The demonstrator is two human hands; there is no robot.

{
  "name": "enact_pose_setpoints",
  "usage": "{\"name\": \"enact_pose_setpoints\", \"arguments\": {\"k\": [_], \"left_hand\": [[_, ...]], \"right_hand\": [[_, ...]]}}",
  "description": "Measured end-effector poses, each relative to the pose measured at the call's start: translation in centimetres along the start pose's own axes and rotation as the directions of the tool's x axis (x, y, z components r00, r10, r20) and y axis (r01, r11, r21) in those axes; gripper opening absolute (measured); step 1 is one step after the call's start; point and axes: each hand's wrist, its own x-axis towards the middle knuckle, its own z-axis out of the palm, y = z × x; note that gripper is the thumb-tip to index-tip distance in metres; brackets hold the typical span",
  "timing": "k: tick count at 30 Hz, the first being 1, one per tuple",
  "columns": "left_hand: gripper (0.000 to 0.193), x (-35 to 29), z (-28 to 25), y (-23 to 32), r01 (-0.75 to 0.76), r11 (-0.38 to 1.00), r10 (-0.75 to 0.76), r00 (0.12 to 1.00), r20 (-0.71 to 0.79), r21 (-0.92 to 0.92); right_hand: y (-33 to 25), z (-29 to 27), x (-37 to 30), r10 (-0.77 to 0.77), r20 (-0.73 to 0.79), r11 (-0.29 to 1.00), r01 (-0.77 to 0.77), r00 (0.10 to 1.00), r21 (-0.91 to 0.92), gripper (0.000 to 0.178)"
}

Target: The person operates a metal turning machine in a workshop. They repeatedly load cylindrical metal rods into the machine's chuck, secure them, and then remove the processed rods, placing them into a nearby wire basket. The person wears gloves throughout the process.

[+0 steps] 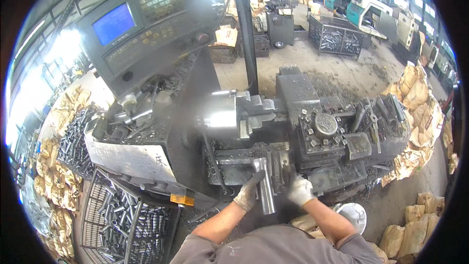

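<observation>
1. A lathe's chuck [246, 117] sits beyond both hands, its stepped jaws facing right toward the tool post [325, 127], a bulky block ringed with bolts.
2. At upper left stands a control panel [146, 29] with a lit blue screen; a dark upright post [246, 39] rises behind the chuck.
3. Lower left, a mesh bin [136, 205] holds many short tubes; brown paper sacks [415, 102] crowd the far right.
4. The metal tube [266, 190] lies before the chuck, its near end pointing toward the person's body.
5. The left grip [248, 193] (gloved, dark at the fingers) clasps the tube's left side.
6. The right grip [300, 190], gloved too, is just right of the tube, apart from it; I cannot tell whether its blurred fingers are clenched.
</observation>
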Motion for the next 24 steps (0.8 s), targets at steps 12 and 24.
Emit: {"name": "enact_pose_setpoints", "arguments": {"k": [12,24], "left_hand": [[0.063,0.6,3.2,4.0,-0.357,0.883,0.361,0.931,-0.043,-0.304],[0.062,0.3,-0.7,7.0,-0.630,0.732,0.641,0.766,0.050,0.258]], "right_hand": [[-6.9,-9.8,4.7,-0.091,0.264,0.763,-0.103,0.960,0.639,0.076],[-5.1,-29.5,19.6,-0.612,-0.209,0.770,0.513,0.763,-0.379,0.070]]}}
